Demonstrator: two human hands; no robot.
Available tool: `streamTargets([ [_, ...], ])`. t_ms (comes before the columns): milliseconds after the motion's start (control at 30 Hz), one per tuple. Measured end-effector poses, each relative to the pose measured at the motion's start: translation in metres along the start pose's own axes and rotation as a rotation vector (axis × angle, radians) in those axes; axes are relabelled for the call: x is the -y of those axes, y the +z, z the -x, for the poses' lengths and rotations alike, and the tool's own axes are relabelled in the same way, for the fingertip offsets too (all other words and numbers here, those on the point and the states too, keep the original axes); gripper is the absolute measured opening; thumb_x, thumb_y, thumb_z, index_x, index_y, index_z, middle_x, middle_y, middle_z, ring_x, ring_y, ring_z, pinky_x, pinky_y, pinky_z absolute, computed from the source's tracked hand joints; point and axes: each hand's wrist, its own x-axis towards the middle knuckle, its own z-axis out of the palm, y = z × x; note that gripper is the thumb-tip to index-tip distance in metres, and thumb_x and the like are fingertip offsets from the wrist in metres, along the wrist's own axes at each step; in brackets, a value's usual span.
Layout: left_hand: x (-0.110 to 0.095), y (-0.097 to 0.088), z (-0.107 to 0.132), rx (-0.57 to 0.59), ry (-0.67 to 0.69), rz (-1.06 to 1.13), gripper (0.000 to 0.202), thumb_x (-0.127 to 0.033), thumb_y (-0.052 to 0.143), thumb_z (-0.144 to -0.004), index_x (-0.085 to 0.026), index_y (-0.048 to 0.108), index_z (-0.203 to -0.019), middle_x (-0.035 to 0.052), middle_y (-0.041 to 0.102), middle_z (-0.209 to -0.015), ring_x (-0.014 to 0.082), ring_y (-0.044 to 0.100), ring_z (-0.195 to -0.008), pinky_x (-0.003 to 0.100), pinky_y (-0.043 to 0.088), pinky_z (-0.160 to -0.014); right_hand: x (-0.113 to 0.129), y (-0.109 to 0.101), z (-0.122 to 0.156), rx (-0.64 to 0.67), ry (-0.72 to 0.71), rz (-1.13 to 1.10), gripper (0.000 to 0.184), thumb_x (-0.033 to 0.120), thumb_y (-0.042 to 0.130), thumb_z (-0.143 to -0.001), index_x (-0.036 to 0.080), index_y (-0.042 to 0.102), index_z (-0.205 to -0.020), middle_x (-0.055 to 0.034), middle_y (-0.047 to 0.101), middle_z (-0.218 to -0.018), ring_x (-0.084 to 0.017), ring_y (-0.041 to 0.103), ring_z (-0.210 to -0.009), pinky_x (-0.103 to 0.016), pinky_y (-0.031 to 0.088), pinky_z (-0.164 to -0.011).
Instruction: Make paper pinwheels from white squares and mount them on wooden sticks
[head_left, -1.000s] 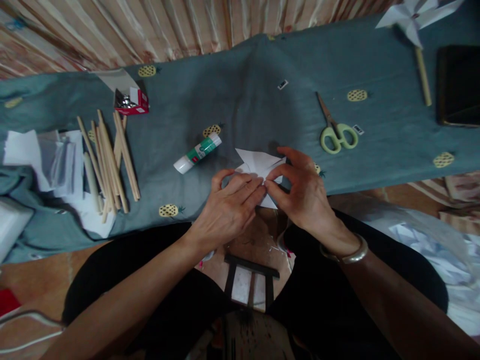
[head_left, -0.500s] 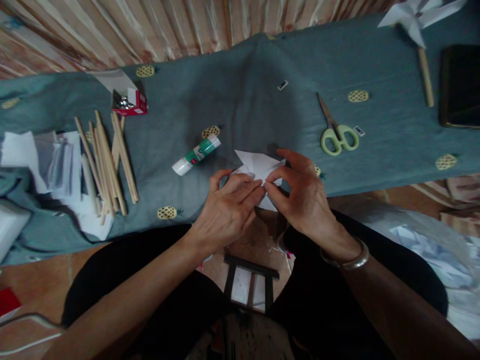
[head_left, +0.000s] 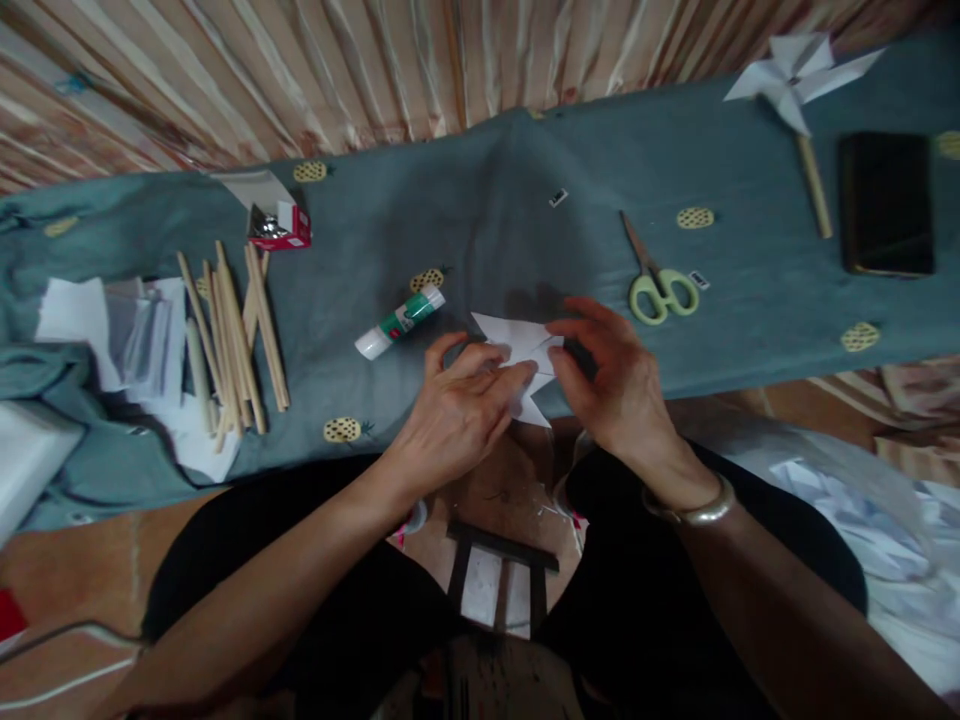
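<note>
A white paper pinwheel (head_left: 517,332), cut and folded into points, lies at the table's near edge between my hands. My left hand (head_left: 465,400) covers its left part, fingers pressed together on the folded middle. At the right side, the thumb and forefinger of my right hand (head_left: 611,385) grip one of its points. What lies under my left fingertips is hidden. A green and white glue stick (head_left: 401,322) lies just beyond my left hand. Scissors (head_left: 658,285) with pale green handles rest beyond my right hand, blades pointing away.
Wooden sticks (head_left: 236,345), white papers (head_left: 75,320) and a red open box (head_left: 289,232) of small metal pieces are on the left. A finished pinwheel on a stick (head_left: 814,185) and a dark phone (head_left: 886,205) lie far right. Beside my right leg is a plastic bag (head_left: 847,510) of paper.
My right thumb and forefinger have moved from the pinwheel's middle out to its right point. My left hand stays on the paper. The view has shifted slightly.
</note>
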Motion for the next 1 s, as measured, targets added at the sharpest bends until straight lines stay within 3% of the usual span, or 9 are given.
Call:
streamTargets([
  [167, 0.002, -0.001, -0.004, 0.002, -0.023, 0.048, 0.030, -0.019, 0.049, -0.096, -0.022, 0.061, -0.123, 0.0045, 0.074, -0.106, 0.0228, 0.056, -0.118, 0.051, 0.026, -0.107, -0.007, -0.002, -0.011, 0.060, -0.047, -0.043, 0.035, 0.029, 0.047, -0.093, 0.016, 0.063, -0.121, -0.0145, 0.068, -0.124, -0.028, 0.063, -0.116, -0.045, 0.051, -0.099],
  [400, 0.003, -0.005, -0.013, -0.024, -0.096, 0.071, 0.025, -0.024, 0.055, -0.094, -0.021, 0.067, -0.116, 0.0053, 0.075, -0.104, 0.0241, 0.057, -0.114, 0.050, 0.029, -0.104, -0.007, -0.009, -0.015, 0.140, 0.011, -0.005, 0.029, 0.028, 0.049, -0.093, 0.017, 0.070, -0.110, -0.0107, 0.076, -0.101, -0.023, 0.071, -0.087, -0.036, 0.053, -0.080],
  [600, 0.011, -0.020, -0.011, -0.140, -0.166, 0.035, 0.023, -0.024, 0.059, -0.089, -0.018, 0.068, -0.110, 0.0069, 0.074, -0.099, 0.0257, 0.058, -0.110, 0.047, 0.039, -0.099, -0.005, -0.019, -0.006, 0.215, 0.062, 0.009, 0.028, 0.034, 0.052, -0.094, 0.017, 0.072, -0.102, -0.0059, 0.075, -0.080, -0.019, 0.068, -0.071, -0.028, 0.045, -0.063],
  [667, 0.013, -0.024, -0.005, -0.145, -0.188, 0.033, 0.027, -0.029, 0.059, -0.090, -0.016, 0.066, -0.113, 0.0062, 0.073, -0.091, 0.0238, 0.062, -0.099, 0.041, 0.047, -0.091, -0.005, -0.022, -0.005, 0.232, 0.061, 0.012, 0.028, 0.034, 0.051, -0.094, 0.017, 0.072, -0.100, -0.0052, 0.074, -0.079, -0.018, 0.067, -0.069, -0.027, 0.043, -0.062],
  [833, 0.012, -0.022, 0.012, 0.022, -0.309, 0.062, 0.049, -0.037, 0.061, -0.090, -0.014, 0.052, -0.132, 0.0016, 0.073, -0.081, 0.0145, 0.064, -0.062, 0.027, 0.049, -0.063, -0.005, -0.023, -0.006, 0.306, 0.059, -0.040, 0.030, 0.024, 0.047, -0.091, 0.017, 0.071, -0.107, -0.0028, 0.072, -0.076, -0.015, 0.063, -0.065, -0.026, 0.043, -0.062],
  [1000, 0.013, -0.015, 0.012, -0.010, -0.325, 0.147, 0.059, -0.022, 0.065, -0.084, -0.015, 0.044, -0.139, -0.0003, 0.073, -0.082, 0.0159, 0.068, -0.071, 0.028, 0.052, -0.069, -0.006, -0.024, -0.006, 0.414, 0.056, -0.225, 0.032, 0.022, 0.048, -0.087, 0.017, 0.069, -0.111, -0.0050, 0.075, -0.087, -0.016, 0.066, -0.074, -0.027, 0.049, -0.068],
])
